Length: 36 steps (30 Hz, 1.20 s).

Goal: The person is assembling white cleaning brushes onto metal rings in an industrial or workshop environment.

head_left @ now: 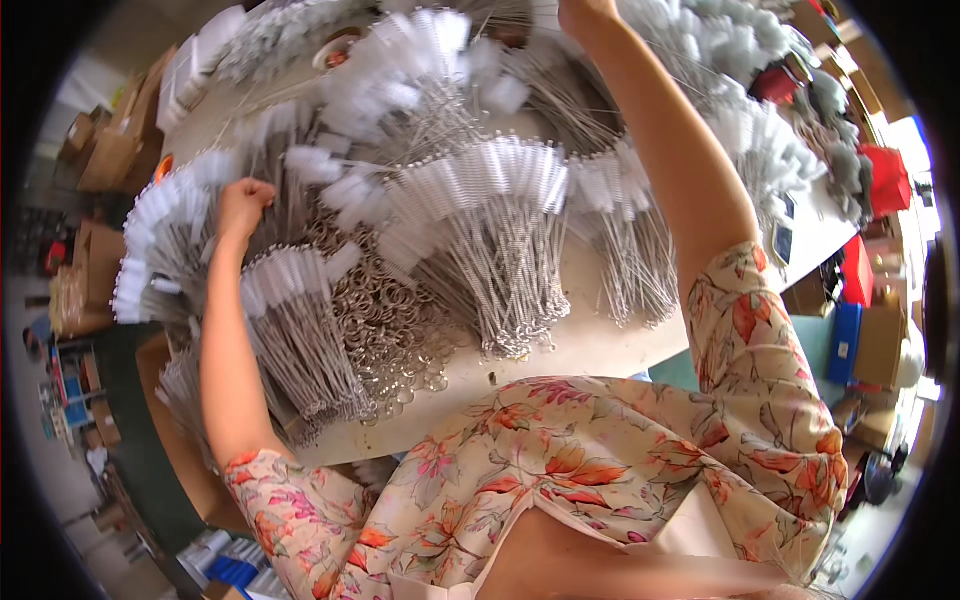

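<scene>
My left hand (243,206) is closed, its fingers curled, between bundles of wire-handled brushes on the left of the table. What it holds, if anything, is too small to make out. A fan of white-bristled brushes (170,235) lies just left of it, and another brush bundle (300,335) lies below it. My right hand (588,14) reaches to the far edge of the view, where its fingers are cut off. A large bundle of brushes (490,195) spreads across the middle, bristles away from me. Beside it lies a heap of metal rings (375,295).
The white table (620,350) carries more brush bundles (770,150) at the right and piles of grey-white brushes (270,50) at the back. A phone-like dark object (786,235) lies near the right edge. Cardboard boxes (95,270) and a red bag (885,180) stand around.
</scene>
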### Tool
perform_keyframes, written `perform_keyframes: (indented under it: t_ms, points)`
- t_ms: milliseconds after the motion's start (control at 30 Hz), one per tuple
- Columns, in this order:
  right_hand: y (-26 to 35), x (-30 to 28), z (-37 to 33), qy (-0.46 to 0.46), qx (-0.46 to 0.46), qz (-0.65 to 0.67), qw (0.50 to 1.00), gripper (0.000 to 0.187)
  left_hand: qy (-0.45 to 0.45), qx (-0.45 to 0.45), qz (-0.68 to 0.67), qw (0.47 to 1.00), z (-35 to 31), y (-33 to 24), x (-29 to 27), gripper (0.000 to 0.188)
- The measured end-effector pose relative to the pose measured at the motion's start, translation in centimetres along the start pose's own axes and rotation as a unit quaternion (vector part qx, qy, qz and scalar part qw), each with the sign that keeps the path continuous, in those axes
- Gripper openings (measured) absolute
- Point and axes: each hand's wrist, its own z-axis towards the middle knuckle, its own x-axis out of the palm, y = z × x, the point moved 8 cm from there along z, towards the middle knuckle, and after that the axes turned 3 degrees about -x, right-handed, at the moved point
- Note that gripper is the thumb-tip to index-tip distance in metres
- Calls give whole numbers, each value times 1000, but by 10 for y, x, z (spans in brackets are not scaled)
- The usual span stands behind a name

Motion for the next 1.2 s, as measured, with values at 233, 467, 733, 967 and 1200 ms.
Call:
perform_keyframes:
  t_ms: [233, 467, 733, 967, 1200]
  points:
    - [-20, -52, -37, 208, -78, -537, 814, 20, -170, 50, -20, 984, -6, -13, -38, 9]
    - [-60, -73, -73, 280, 106, -651, 697, 20, -298, 112, -343, 884, -59, -67, -104, 16]
    - [-61, -93, -95, 366, 125, -753, 532, 26, -147, 58, -446, 881, -177, -52, -62, 19]
    - [-73, -86, -92, 489, 160, -587, 626, 24, -119, 12, -539, 834, -242, -21, -40, 20]
    - [-56, -67, -82, 518, 123, -621, 575, 23, -151, 13, -556, 817, -295, -6, -40, 22]
